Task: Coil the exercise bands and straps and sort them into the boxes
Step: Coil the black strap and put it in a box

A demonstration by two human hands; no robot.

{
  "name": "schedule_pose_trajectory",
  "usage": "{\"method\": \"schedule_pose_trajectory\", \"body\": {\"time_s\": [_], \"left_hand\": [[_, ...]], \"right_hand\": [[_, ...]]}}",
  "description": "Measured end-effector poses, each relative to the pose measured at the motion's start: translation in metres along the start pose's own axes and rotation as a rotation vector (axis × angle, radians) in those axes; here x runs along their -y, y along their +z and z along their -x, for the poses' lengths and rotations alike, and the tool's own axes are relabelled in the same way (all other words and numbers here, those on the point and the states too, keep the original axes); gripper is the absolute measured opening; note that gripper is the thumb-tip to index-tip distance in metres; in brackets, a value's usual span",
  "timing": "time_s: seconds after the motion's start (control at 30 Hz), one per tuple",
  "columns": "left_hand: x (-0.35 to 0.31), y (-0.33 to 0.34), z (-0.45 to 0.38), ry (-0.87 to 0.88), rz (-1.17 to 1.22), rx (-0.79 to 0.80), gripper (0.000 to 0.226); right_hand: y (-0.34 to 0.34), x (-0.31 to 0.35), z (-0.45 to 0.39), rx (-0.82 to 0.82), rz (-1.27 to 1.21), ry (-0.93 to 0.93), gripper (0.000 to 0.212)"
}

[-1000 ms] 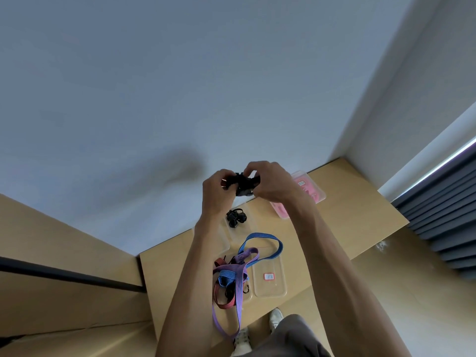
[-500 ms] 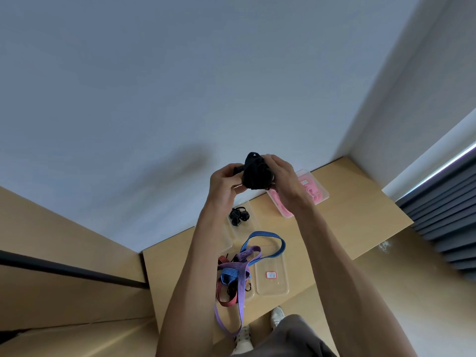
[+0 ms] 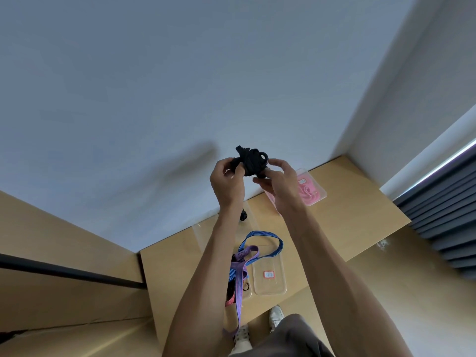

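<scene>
We hold the black strap bundle (image 3: 251,161) raised above the table (image 3: 355,212), left hand (image 3: 226,180) and right hand (image 3: 279,180) both pinching it, and should keep the coil tight, tucking the loose end before boxing it.

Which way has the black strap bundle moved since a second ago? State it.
Yes. The black strap bundle, gripped by both hands, rose higher against the pink-filled clear box.

A pale grey-white wall (image 3: 180,86) fills most of the view. Below it stands a light wooden counter (image 3: 355,215). Dark slatted blinds (image 3: 448,215) hang at right under a bright light strip (image 3: 438,168).
</scene>
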State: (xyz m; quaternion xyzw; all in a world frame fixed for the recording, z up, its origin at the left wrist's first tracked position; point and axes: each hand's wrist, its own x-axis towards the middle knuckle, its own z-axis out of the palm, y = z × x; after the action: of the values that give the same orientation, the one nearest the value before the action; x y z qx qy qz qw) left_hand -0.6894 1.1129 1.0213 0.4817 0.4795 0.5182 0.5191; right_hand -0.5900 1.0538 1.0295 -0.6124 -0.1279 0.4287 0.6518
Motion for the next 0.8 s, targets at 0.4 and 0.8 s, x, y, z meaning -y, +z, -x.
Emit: {"method": "schedule_pose_trajectory", "body": {"time_s": [0.4, 0.8], "left_hand": [[0.017, 0.002, 0.02, 0.221, -0.227, 0.067, 0.02], [0.067, -0.032, 0.046, -0.313, -0.281, 0.054, 0.032]], "right_hand": [[-0.01, -0.005, -0.006, -0.03, 0.116, -0.116, 0.015], [-0.032, -0.076, -0.012, 0.043, 0.513, -0.002, 0.04]]}}
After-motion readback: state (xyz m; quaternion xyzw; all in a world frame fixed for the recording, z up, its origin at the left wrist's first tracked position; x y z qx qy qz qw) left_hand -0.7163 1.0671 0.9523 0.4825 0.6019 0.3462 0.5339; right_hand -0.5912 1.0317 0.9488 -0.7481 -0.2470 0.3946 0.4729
